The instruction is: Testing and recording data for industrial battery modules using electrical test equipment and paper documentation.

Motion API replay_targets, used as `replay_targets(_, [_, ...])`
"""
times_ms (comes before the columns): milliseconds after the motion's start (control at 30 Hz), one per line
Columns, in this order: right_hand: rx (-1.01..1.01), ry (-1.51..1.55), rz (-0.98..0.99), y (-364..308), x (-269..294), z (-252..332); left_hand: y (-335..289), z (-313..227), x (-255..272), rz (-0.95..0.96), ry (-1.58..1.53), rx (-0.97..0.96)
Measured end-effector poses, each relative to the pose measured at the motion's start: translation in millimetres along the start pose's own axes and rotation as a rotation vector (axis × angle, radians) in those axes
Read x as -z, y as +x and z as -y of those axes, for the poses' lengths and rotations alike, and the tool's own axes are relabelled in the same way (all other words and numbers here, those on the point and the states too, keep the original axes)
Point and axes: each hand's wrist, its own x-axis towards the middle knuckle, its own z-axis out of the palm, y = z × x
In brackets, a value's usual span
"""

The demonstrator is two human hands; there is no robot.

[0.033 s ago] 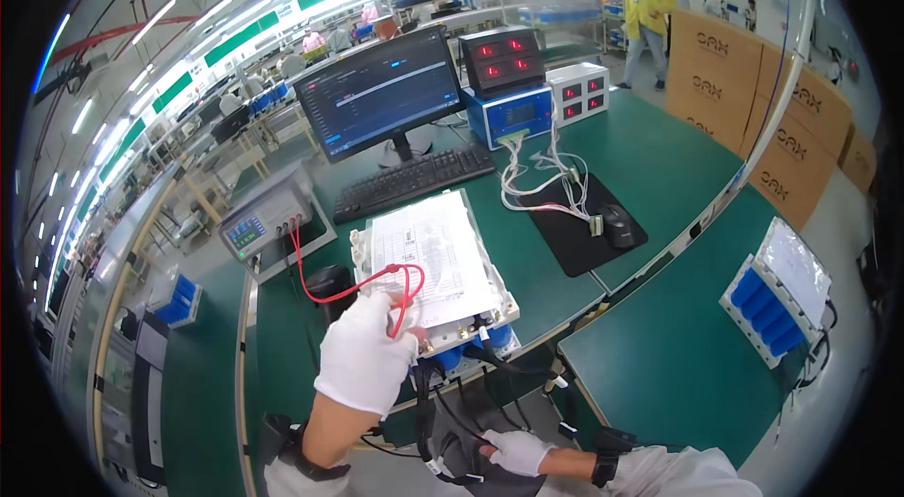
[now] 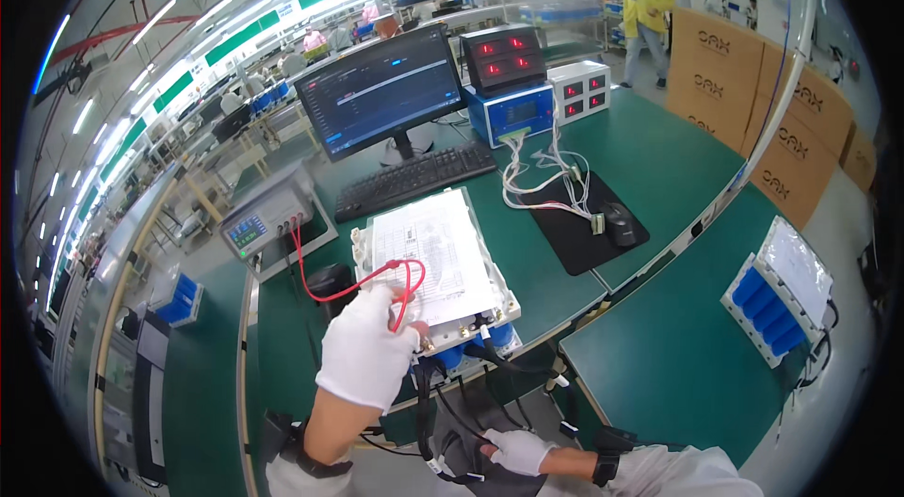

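Note:
A battery pack with a white frame (image 2: 508, 301) and blue cells (image 2: 499, 335) lies at the front edge of the green bench. A printed paper sheet (image 2: 428, 257) covers most of its top. My left hand (image 2: 363, 351), in a white glove with bare fingertips, is closed on a red test lead (image 2: 344, 294) at the pack's near left corner; its tip is hidden by the fingers. Black cables (image 2: 426, 408) hang from the pack's near side. Below the bench edge, my gloved right hand (image 2: 521, 452) pinches one thin black cable.
The red lead runs to a bench meter (image 2: 259, 224) at left. Behind the pack are a keyboard (image 2: 414, 179), a monitor (image 2: 381, 92), a blue tester (image 2: 513, 116) with white wires, and a mouse (image 2: 620, 226). Another battery pack (image 2: 777, 295) stands on the right bench.

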Motion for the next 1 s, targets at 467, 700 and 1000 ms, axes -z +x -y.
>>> replay_targets(467, [0.032, 0.056, 0.005, 0, -3, 5, -1, 16, -3, -0.57, -1.175, 0.053])
replay_targets(700, [0.056, 0.053, -0.017, 5, 0, 1, -4, 22, -28, -0.523, -1.046, 0.151])
replay_targets(1000, [-0.018, 0.615, -0.042, -13, -5, 21, -29, 48, -41, -0.36, -0.211, -0.09])
